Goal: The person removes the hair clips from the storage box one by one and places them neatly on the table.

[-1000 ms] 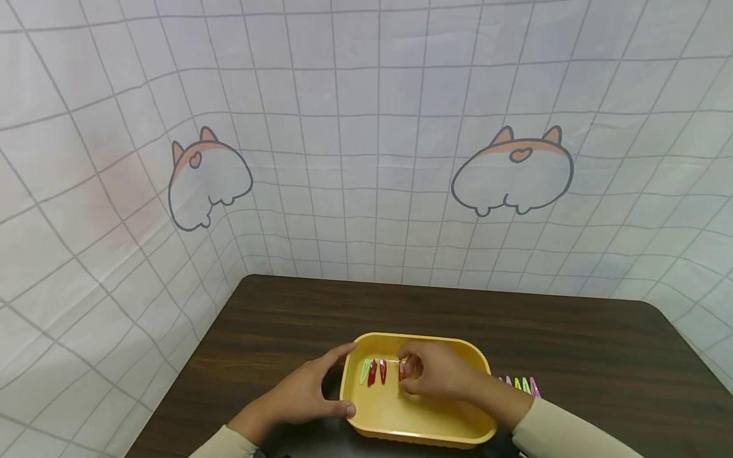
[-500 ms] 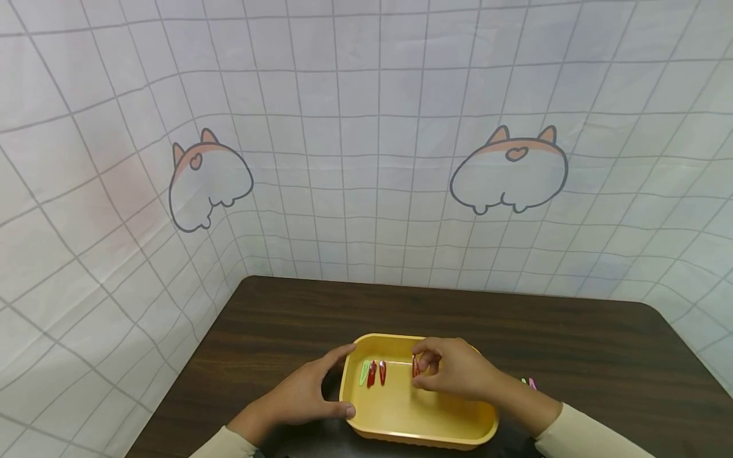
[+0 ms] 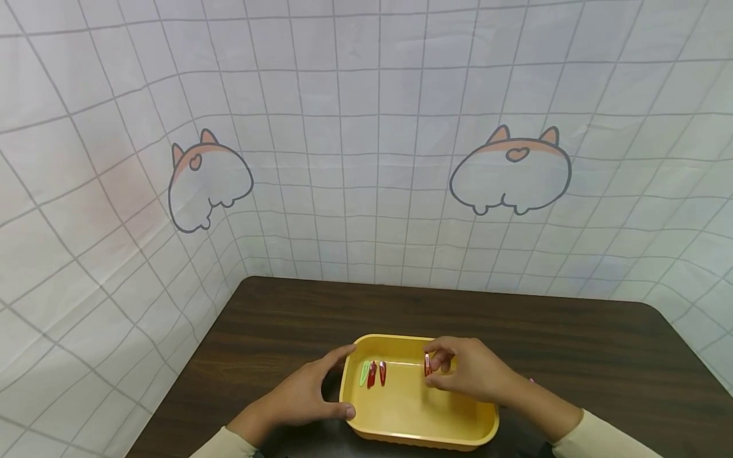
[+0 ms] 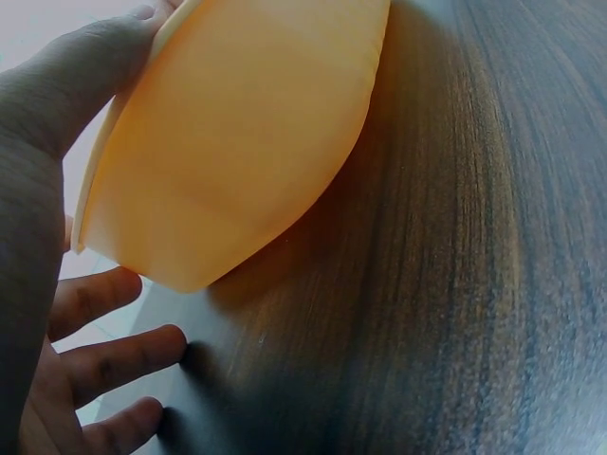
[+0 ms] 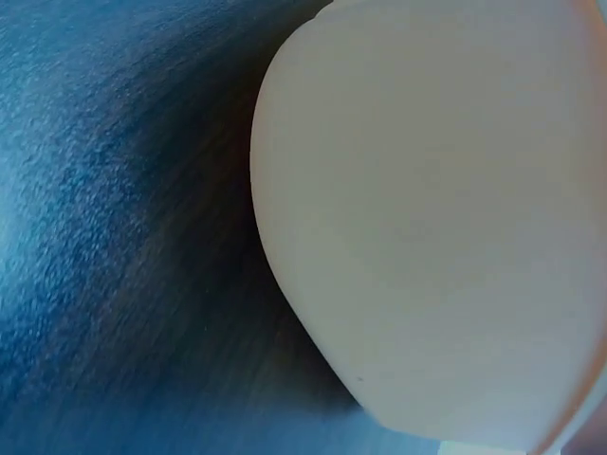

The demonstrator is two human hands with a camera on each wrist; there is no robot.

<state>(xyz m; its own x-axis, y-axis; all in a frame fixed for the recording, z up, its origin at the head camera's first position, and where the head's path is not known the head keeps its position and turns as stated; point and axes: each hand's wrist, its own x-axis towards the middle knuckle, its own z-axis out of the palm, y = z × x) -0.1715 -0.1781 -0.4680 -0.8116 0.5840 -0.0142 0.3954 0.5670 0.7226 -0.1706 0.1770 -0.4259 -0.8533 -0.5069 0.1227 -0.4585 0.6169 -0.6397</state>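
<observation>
A yellow plastic tray [image 3: 395, 412] stands on the table near its front edge. My left hand [image 3: 303, 389] spans its left end, thumb and index finger on the rim; in the left wrist view the other fingers spread beside the wall. Between thumb and fingertips, my right hand [image 3: 469, 369] pinches a red snap hair clip [image 3: 427, 365] over the tray's right half. Inside on the left lie a light green hair clip [image 3: 364, 373], a dark red hair clip [image 3: 372, 374] and a shiny red hair clip [image 3: 383, 373], side by side. The right hand is outside the right wrist view.
Dark wood table [image 3: 286, 318] surrounds the tray. A pink clip tip [image 3: 532, 380] peeks out behind the right forearm. A white checked cloth [image 3: 366, 191] with cartoon animals hangs behind and at the sides. The tray's pale outer wall [image 5: 427, 218] fills much of the right wrist view.
The right hand has moved to the right inside the tray with the red hair clip. Its forearm now covers most of the clips on the table. The left hand and tray stay put.
</observation>
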